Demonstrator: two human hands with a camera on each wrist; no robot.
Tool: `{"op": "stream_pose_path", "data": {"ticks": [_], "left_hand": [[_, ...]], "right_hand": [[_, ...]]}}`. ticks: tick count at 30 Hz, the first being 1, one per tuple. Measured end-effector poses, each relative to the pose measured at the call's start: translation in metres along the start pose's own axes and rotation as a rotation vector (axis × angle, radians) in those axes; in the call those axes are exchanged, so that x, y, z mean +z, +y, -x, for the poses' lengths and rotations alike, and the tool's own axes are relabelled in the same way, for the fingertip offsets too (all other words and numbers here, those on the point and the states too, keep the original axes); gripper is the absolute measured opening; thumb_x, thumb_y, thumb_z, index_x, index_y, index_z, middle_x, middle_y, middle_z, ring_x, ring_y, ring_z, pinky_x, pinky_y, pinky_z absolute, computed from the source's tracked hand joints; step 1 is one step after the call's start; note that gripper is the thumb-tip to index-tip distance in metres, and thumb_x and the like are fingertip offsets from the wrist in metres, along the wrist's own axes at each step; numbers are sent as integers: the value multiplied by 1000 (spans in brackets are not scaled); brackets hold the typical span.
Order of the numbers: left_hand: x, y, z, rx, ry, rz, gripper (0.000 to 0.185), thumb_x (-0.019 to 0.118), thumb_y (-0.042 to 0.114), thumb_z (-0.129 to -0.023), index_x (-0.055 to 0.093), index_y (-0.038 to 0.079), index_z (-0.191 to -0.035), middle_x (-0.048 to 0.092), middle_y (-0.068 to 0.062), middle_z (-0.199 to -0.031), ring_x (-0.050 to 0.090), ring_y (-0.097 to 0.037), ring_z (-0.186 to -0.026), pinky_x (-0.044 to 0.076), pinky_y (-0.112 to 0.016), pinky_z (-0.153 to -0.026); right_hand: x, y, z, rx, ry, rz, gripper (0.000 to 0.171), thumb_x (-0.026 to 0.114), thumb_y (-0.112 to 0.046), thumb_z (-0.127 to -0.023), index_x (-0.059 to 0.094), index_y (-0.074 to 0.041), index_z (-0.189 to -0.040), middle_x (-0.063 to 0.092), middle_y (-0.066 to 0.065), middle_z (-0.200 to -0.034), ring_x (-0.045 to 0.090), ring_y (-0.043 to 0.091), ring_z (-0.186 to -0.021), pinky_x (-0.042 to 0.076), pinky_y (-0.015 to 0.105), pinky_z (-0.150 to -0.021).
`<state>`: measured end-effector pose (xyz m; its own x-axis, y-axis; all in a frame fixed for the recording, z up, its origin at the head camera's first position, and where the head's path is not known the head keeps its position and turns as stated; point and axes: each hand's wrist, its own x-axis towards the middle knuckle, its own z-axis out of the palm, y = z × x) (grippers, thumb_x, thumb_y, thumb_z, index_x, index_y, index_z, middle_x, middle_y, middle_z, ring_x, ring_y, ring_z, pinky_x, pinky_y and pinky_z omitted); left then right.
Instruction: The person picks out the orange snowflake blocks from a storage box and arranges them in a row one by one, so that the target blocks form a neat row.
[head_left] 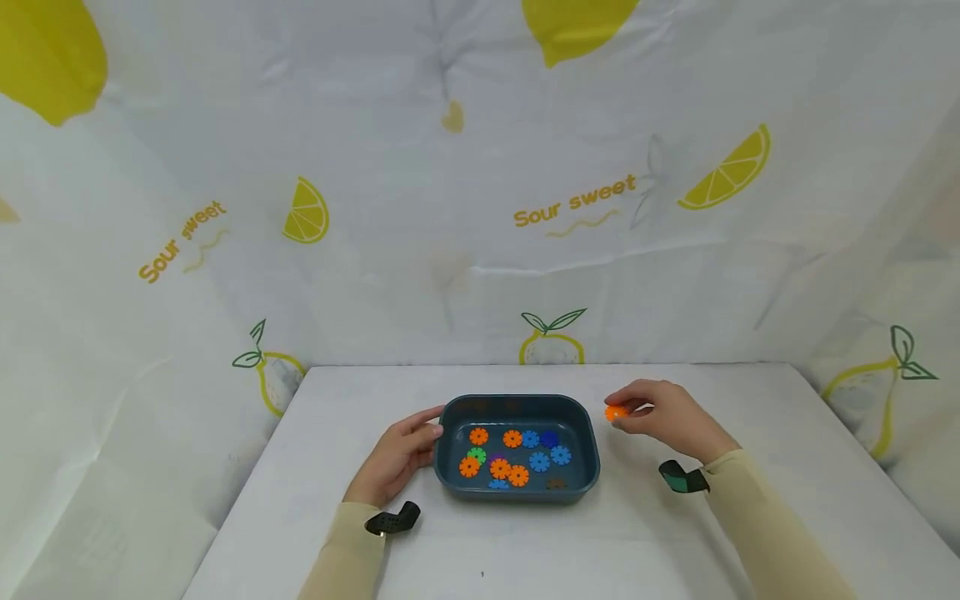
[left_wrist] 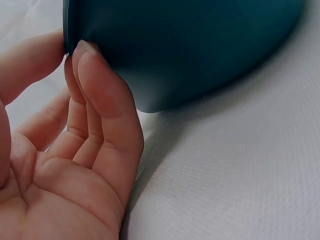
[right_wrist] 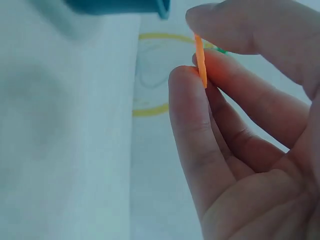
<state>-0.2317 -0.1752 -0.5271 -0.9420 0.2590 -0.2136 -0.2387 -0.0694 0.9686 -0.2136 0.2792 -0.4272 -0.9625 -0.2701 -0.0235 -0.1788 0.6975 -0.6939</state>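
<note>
While loose discs (head_left: 510, 460) fill the tray (head_left: 588, 483), lemon-print cloth (head_left: 480, 208) stands behind.

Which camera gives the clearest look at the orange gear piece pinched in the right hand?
The right wrist view: the orange gear piece sits close up, edge-on, pinched by the right hand. The head view shows it small but face-on, just right of the blue tray. The left wrist view shows only the tray wall and the left hand.

"Sour sweet" on backdrop cloth (head_left: 480, 208)

Smooth matt plastic tray (head_left: 517, 492), glossy plastic gear discs (head_left: 517, 475), wrinkled cloth table cover (head_left: 600, 542).
</note>
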Motion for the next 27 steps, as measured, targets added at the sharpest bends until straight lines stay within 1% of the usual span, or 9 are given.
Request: {"op": "stream_pose_path", "data": {"ticks": [4,11,14,18,22,27], "left_hand": [[1,-1,0,-5,-13,25,56,74,28,-104,58,15,-156,73,-1,-107,67,-15,-88,60,-27,-82],[2,-5,-3,-10,-11,43,56,75,27,-103,58,16,-156,75,-3,-110,68,-15,-89,61,-27,-82],[4,-6,-3,-15,-21,46,55,74,26,-104,58,16,-156,75,-3,-111,70,-15,-91,61,-27,-84],[6,-6,-3,-25,-31,47,54,74,27,-105,60,17,-155,76,-1,-112,69,-14,-90,61,-26,-83],[5,-2,-2,-24,-24,38,55,75,28,-104,60,18,-156,76,0,-110,67,-14,-88,60,-26,-81],[-1,1,0,-31,1,23,54,75,29,-104,61,18,-155,77,-1,-116,67,-16,-90,60,-26,-82]], "right_hand": [[5,17,10,42,38,12,35,82,-32,-96,79,-14,-127,76,0,-119,69,18,-107,59,37,-90],[12,31,14,59,57,23,35,84,-30,-96,79,-12,-125,76,4,-121,68,20,-105,58,35,-87],[17,38,17,88,49,9,32,84,-29,-95,80,-14,-123,76,3,-120,68,20,-105,58,31,-86],[21,43,20,85,51,11,29,85,-23,-93,80,-14,-120,76,1,-116,67,18,-103,57,26,-83],[21,43,18,69,59,17,28,84,-19,-93,79,-12,-120,75,2,-115,66,19,-101,57,26,-82],[29,46,10,69,47,14,25,83,-17,-93,80,-13,-118,74,1,-112,65,18,-100,56,27,-83]]}}
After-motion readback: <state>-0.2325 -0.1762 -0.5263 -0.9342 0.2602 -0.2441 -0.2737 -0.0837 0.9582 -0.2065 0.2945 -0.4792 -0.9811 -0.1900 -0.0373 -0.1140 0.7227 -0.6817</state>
